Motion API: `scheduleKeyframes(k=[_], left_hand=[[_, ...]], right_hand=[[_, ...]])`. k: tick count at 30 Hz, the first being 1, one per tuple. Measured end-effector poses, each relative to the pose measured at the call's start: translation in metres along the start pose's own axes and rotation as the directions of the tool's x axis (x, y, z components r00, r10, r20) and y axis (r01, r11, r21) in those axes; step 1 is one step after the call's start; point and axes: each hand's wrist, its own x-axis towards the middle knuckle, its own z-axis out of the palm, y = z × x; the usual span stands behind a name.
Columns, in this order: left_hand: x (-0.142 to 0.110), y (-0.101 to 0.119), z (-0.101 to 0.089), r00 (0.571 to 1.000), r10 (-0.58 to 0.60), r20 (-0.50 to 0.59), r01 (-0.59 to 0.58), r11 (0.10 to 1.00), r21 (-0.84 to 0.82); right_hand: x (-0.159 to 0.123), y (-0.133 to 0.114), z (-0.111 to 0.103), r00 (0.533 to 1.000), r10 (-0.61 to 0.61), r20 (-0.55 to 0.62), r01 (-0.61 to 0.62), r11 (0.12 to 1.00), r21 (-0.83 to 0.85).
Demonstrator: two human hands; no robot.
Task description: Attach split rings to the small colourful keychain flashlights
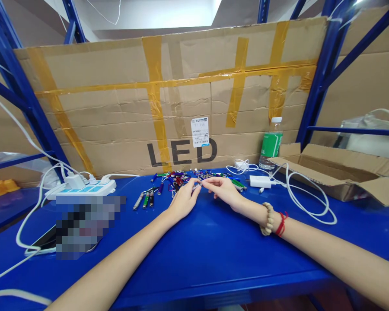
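My left hand [183, 201] and my right hand [223, 191] meet at the middle of the blue table, their fingertips almost touching. Both are closed in a pinch around a tiny piece between them, too small to make out. Just beyond the fingers spreads a pile of small coloured metal tubes and clips [176, 179], partly hidden by my hands. Left of the pile lie a silver tube [138, 201], a green tube [146, 200] and a black tube [151, 199], which look like keychain torches with metal clips. Some green tubes [238, 185] lie beyond my right hand.
A white power strip [99, 188] with plugs and a blurred-out flat device [84, 226] are at left. On the right are a white charger [259, 181] with looped cable, a green-labelled bottle [271, 144] and an open cardboard box [340, 172]. A cardboard sheet [116, 116] stands behind.
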Motion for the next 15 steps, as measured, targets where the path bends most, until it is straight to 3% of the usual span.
scheduleKeyframes(k=[8, 15], left_hand=[[-0.0015, 0.0029, -0.0001, 1.0, 0.003, 0.016, -0.003, 1.0, 0.005], [-0.0006, -0.0001, 0.0001, 0.999, 0.015, -0.037, -0.018, 0.998, -0.058]], right_hand=[[-0.0015, -0.003, 0.0013, 1.0, 0.011, 0.014, -0.011, 1.0, 0.029], [-0.0021, -0.0034, -0.001, 0.996, 0.072, 0.044, -0.073, 0.997, 0.019]])
